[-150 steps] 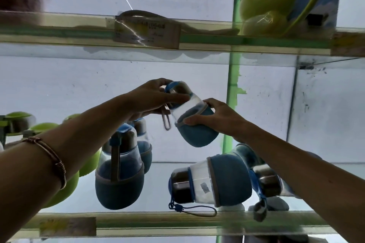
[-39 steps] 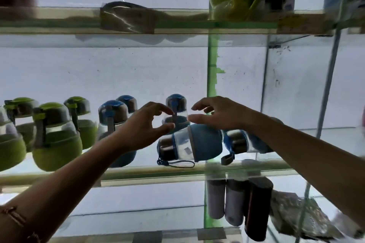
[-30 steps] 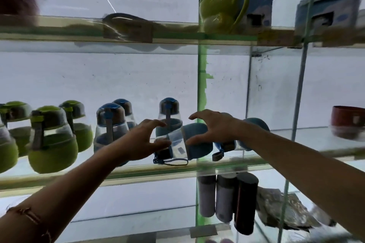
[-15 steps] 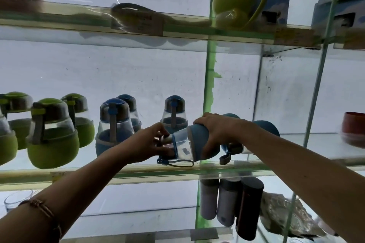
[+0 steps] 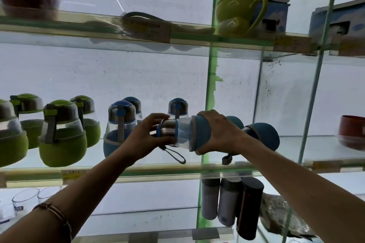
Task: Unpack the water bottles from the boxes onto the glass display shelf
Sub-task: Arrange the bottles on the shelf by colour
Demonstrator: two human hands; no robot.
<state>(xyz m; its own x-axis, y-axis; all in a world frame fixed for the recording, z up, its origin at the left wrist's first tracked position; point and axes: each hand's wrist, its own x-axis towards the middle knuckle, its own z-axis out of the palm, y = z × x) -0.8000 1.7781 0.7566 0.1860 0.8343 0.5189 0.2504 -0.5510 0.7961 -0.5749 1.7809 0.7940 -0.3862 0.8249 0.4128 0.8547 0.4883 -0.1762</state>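
I have both arms stretched up and forward, forearms converging toward the middle. My left hand (image 5: pixel 146 138) is curled, thumb below and fingers above, gripping one end of what I carry. My right hand (image 5: pixel 219 132) wraps over the other end from above, knuckles up. A bracelet (image 5: pixel 57 215) circles my left wrist.

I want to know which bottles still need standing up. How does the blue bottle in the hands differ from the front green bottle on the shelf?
The blue-sleeved clear bottle lies sideways; the green-sleeved clear bottle stands upright. The left hand and right hand hold the blue one; the green one stands untouched. Both share a rounded sleeve and metal-banded cap.
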